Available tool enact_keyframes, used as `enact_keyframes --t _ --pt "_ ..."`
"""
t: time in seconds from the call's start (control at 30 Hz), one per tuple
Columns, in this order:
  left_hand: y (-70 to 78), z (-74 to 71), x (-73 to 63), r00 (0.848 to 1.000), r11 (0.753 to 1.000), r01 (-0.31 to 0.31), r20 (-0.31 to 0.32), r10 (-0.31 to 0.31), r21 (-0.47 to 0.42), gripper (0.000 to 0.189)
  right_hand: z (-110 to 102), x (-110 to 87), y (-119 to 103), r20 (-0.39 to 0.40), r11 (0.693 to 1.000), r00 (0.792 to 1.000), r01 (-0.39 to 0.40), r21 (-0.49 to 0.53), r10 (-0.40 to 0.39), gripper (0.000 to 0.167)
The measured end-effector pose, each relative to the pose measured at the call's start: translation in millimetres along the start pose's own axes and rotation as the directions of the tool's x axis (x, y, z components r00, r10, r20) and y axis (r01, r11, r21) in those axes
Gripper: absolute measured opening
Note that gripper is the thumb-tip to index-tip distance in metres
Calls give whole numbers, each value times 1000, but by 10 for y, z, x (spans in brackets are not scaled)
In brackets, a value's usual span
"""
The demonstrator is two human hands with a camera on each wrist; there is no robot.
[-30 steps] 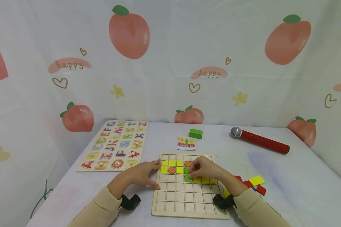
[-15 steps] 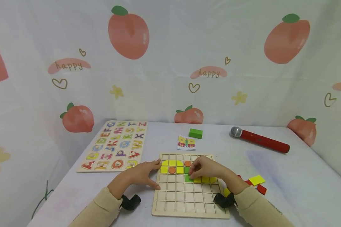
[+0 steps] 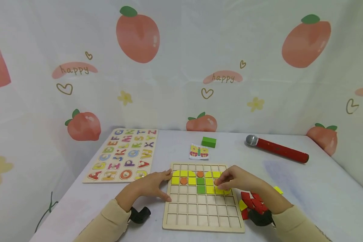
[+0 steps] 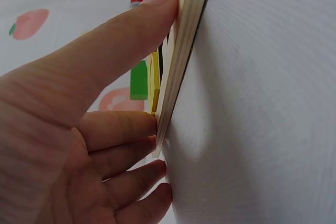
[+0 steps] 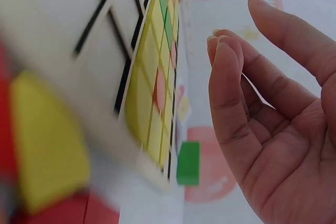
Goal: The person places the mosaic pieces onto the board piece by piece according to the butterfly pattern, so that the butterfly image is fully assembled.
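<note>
A wooden grid board point(image 3: 193, 211) lies on the table. Its upper rows hold yellow tiles point(image 3: 210, 190), orange discs point(image 3: 184, 180) and two green tiles point(image 3: 201, 190). My left hand point(image 3: 149, 185) touches the board's left edge with thumb and fingertips, its fingers fairly straight; the left wrist view shows the thumb point(image 4: 121, 38) against the rim. My right hand point(image 3: 237, 179) is over the board's right side, hiding part of the yellow tiles there. In the right wrist view nothing is between its thumb and loosely bent fingers point(image 5: 228, 77), which stand apart from the tiles.
Red tiles point(image 3: 255, 201) and a yellow piece point(image 3: 243, 205) lie right of the board, partly under my right wrist. Behind the board are a butterfly pattern card point(image 3: 199, 152) and a green block point(image 3: 209, 142). An alphabet puzzle point(image 3: 118, 156) lies left, a red microphone point(image 3: 278, 149) right.
My right hand has moved right from the green tiles, uncovering both of them and yellow tiles beside them. The left hand has stayed at the board's edge.
</note>
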State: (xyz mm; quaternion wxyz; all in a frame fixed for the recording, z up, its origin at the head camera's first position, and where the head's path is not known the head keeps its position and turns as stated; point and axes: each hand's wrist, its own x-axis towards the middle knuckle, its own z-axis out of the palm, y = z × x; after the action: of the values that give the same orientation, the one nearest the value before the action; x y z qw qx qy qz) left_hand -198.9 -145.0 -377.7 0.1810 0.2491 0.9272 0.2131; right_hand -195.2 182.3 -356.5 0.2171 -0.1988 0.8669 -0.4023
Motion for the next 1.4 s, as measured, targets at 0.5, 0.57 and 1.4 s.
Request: enact_keyframes --t 0.5,0.57,1.4 --pt "-12 10 23 1000 1000 5 2 -5 -5 91 -191 -696 441 -59 990 991 -115 82 120 32" --pt "-12 11 23 1000 1000 7 0 -7 -8 91 -216 -776 480 -75 988 988 -130 80 136 33" --pt "6 2 10 1000 1000 9 -1 -9 -5 92 -630 -1120 1112 -314 958 908 -284 29 278 47"
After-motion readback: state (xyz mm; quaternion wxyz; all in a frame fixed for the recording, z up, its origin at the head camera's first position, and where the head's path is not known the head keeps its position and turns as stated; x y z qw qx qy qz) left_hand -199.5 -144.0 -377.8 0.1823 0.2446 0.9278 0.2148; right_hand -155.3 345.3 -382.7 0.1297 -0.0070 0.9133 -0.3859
